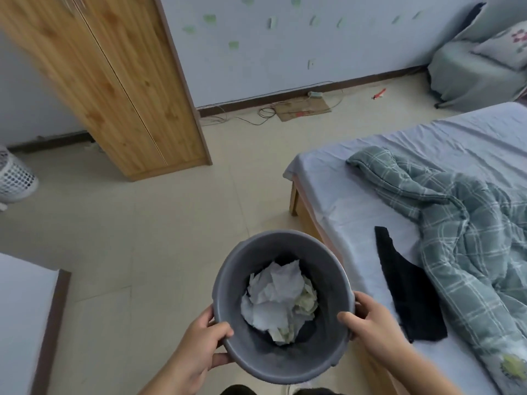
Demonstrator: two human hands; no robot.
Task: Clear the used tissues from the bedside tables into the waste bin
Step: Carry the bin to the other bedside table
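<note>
Holding the waste bin (325, 269) off the floor (171, 223), the person has it at 6 o'clock in the view, just in front of the body. The grey round bin stands with its mouth opening upward at the camera. Its long axis, from rim to base, runs close to vertical, so the view goes almost straight down the inside. The rim reads as an oval, a little longer from 12 to 6 o'clock.

Crumpled tissues (273, 297), white with some pale green, lie heaped on the bottom of the bin and cover most of it.

The left hand (196, 349) grips the rim at about 8 o'clock. Its thumb is hooked over the edge into the bin and its fingers (219, 359) are curled under the outer wall. The right hand (373, 323) grips the rim at about 3 o'clock in the same way, thumb inside and fingers (360, 300) wrapped around the outside.

A bed (370, 155) with a pale blue sheet fills the area from 2 to 4 o'clock, and its near edge is just beside the bin. On it lie a rumpled green checked quilt (456, 223) and a flat black cloth (405, 286). A wooden wardrobe (114, 81) stands at 11 o'clock, and a white perforated basket (14, 178) sits at 9 o'clock. The corner of a white-topped desk (22, 323) with a brown edge shows at 8 o'clock.
</note>
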